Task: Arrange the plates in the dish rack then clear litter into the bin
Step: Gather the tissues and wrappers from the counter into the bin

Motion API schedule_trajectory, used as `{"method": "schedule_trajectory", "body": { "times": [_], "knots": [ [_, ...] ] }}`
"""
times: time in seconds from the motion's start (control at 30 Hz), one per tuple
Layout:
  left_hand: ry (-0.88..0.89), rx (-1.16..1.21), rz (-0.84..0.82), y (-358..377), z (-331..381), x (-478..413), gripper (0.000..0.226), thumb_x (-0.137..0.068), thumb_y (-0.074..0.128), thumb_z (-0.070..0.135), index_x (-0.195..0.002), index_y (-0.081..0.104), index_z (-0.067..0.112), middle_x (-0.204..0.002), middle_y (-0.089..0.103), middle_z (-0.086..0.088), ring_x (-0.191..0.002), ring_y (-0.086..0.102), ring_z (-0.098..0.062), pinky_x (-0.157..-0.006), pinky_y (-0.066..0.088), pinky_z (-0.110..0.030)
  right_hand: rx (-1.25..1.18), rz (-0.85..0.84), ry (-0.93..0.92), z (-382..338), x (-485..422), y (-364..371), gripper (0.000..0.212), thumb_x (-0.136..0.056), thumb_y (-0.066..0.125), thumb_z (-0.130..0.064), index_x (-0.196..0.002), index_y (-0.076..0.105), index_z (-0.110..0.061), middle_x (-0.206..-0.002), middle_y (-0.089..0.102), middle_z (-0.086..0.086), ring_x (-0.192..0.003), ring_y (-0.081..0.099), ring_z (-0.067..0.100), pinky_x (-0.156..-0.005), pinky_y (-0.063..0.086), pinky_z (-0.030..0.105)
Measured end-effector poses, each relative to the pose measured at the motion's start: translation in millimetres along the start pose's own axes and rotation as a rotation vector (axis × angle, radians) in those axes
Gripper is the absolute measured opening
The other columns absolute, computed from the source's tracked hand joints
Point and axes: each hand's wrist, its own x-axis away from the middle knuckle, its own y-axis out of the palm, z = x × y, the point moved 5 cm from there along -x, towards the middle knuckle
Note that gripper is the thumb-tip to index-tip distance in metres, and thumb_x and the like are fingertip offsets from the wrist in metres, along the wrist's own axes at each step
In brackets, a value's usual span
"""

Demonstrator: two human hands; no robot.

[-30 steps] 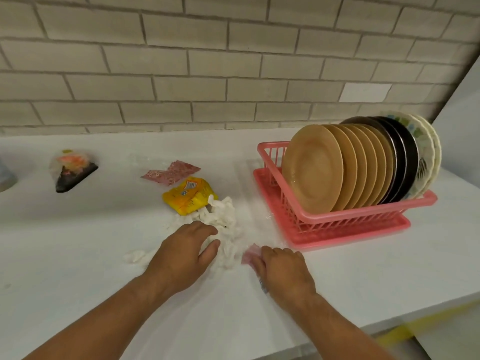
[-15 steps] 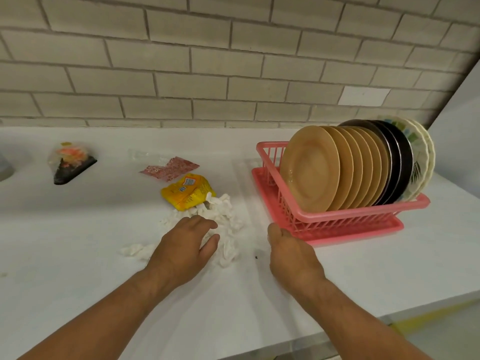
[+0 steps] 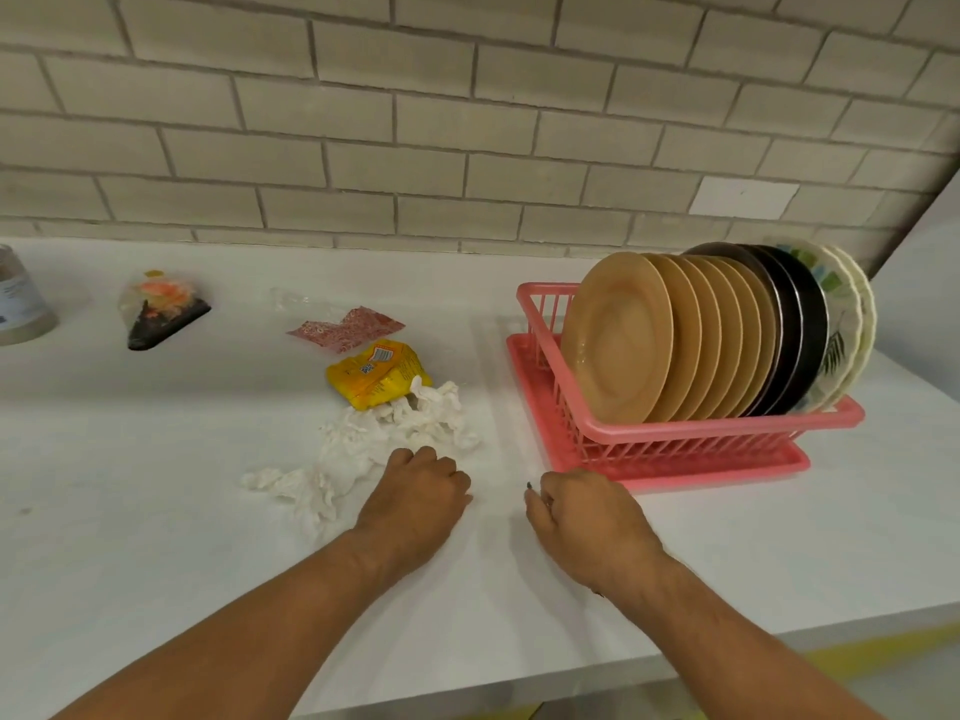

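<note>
Several tan plates point(image 3: 618, 337), dark plates point(image 3: 795, 324) and patterned white plates point(image 3: 839, 304) stand upright in the pink dish rack point(image 3: 727, 433) at the right. Crumpled white tissue point(image 3: 358, 444) lies spread on the white counter, left of the rack. My left hand point(image 3: 415, 493) rests at the tissue's near edge, fingers curled down into it. My right hand point(image 3: 582, 511) is on the counter just in front of the rack's near left corner, fingers curled, pinching a tiny dark scrap point(image 3: 530, 484) at its fingertips.
A yellow wrapper point(image 3: 376, 374) touches the far side of the tissue, with a red patterned wrapper point(image 3: 345, 328) behind it. A clear packet with black and orange contents point(image 3: 161, 309) and a grey container point(image 3: 21, 298) sit far left. The counter edge runs close below my forearms.
My left hand has drawn back from on top of the tissue and curled into a fist. My right hand, which held a pink scrap, moved towards the rack and now pinches the dark speck.
</note>
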Motion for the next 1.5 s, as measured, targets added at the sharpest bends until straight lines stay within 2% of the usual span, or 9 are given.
{"method": "schedule_trajectory", "body": {
  "times": [0.17, 0.27, 0.37, 0.5, 0.63, 0.83, 1.07, 1.23, 1.5],
  "knots": [
    [0.013, 0.455, 0.325, -30, -8, 3, 0.029, -0.090, 0.044, 0.024, -0.103, 0.069, 0.016, -0.084, 0.065, -0.003, -0.075, 0.061, -0.024, -0.069, 0.052, -0.035, -0.098, -0.109, -0.045, 7, 1, 9, 0.024, -0.102, 0.036, -0.023, -0.120, 0.052, -0.018, -0.084, 0.061, 0.002, -0.073, 0.059, 0.022, -0.062, 0.049, 0.033],
    [-0.150, 0.682, 0.369, -46, -28, 3, 0.034, -0.099, 0.038, 0.032, -0.106, 0.065, 0.012, -0.096, 0.061, -0.006, -0.091, 0.057, -0.025, -0.079, 0.045, -0.033, -0.158, -0.186, -0.034, 6, -5, 15, 0.057, -0.097, 0.043, -0.002, -0.146, 0.036, -0.030, -0.096, 0.054, -0.004, -0.077, 0.060, 0.018, -0.068, 0.054, 0.031],
    [-0.306, 0.744, 0.441, -56, -50, 6, 0.033, -0.095, 0.050, 0.043, -0.084, 0.064, 0.016, -0.082, 0.052, 0.006, -0.082, 0.052, -0.019, -0.070, 0.040, -0.029, -0.239, -0.230, 0.011, 3, -12, 18, 0.072, -0.088, 0.048, 0.013, -0.144, 0.042, -0.032, -0.113, 0.054, -0.002, -0.094, 0.063, 0.021, -0.073, 0.060, 0.037],
    [-0.395, 0.755, 0.447, -52, -66, 20, 0.034, -0.088, 0.057, 0.048, -0.076, 0.068, 0.017, -0.077, 0.056, 0.005, -0.077, 0.055, -0.018, -0.071, 0.044, -0.031, -0.328, -0.157, 0.071, -5, -26, 15, 0.015, -0.094, 0.062, -0.029, -0.103, 0.070, -0.021, -0.092, 0.061, -0.001, -0.071, 0.064, 0.020, -0.055, 0.055, 0.030],
    [-0.511, 0.801, 0.293, -38, -73, 34, 0.048, -0.087, 0.051, 0.057, -0.055, 0.042, 0.022, -0.052, 0.051, 0.000, -0.054, 0.053, -0.020, -0.057, 0.045, -0.035, -0.137, -0.079, 0.052, -21, -50, 17, 0.056, -0.094, 0.040, -0.062, -0.061, 0.048, -0.018, -0.064, 0.052, 0.000, -0.067, 0.054, 0.022, -0.061, 0.042, 0.032],
    [-0.531, 0.696, 0.206, -29, -87, 50, 0.051, -0.088, 0.031, 0.063, -0.060, 0.041, 0.021, -0.053, 0.047, 0.002, -0.057, 0.050, -0.021, -0.055, 0.039, -0.033, -0.073, -0.010, 0.016, -44, -91, 23, 0.039, -0.101, 0.035, -0.045, -0.125, 0.053, -0.020, -0.111, 0.062, 0.009, -0.100, 0.060, 0.030, -0.074, 0.045, 0.035],
    [-0.521, 0.524, 0.100, -20, -98, 54, 0.048, -0.100, 0.029, 0.047, -0.061, 0.040, 0.020, -0.061, 0.051, 0.002, -0.061, 0.050, -0.017, -0.057, 0.036, -0.031, -0.122, -0.031, 0.086, -44, -83, 42, 0.024, -0.093, 0.042, -0.031, -0.095, 0.057, -0.012, -0.096, 0.055, 0.006, -0.075, 0.056, 0.025, -0.061, 0.047, 0.033],
    [-0.382, 0.476, 0.005, -13, -76, 35, 0.033, -0.101, 0.033, 0.031, -0.127, 0.054, 0.026, -0.122, 0.063, 0.001, -0.108, 0.060, -0.022, -0.089, 0.048, -0.033, -0.216, 0.002, 0.078, -34, -70, 26, 0.014, -0.090, 0.045, -0.023, -0.082, 0.050, -0.012, -0.072, 0.054, 0.000, -0.057, 0.051, 0.016, -0.044, 0.040, 0.028],
    [-0.342, 0.255, -0.109, -9, -48, -19, 0.037, -0.099, 0.035, 0.043, -0.120, 0.054, 0.019, -0.116, 0.063, -0.005, -0.104, 0.059, -0.025, -0.079, 0.044, -0.033, -0.304, 0.074, 0.045, -21, -50, -6, 0.034, -0.093, 0.044, -0.014, -0.123, 0.060, -0.016, -0.079, 0.063, -0.003, -0.077, 0.059, 0.015, -0.067, 0.046, 0.023]
  ]
}}
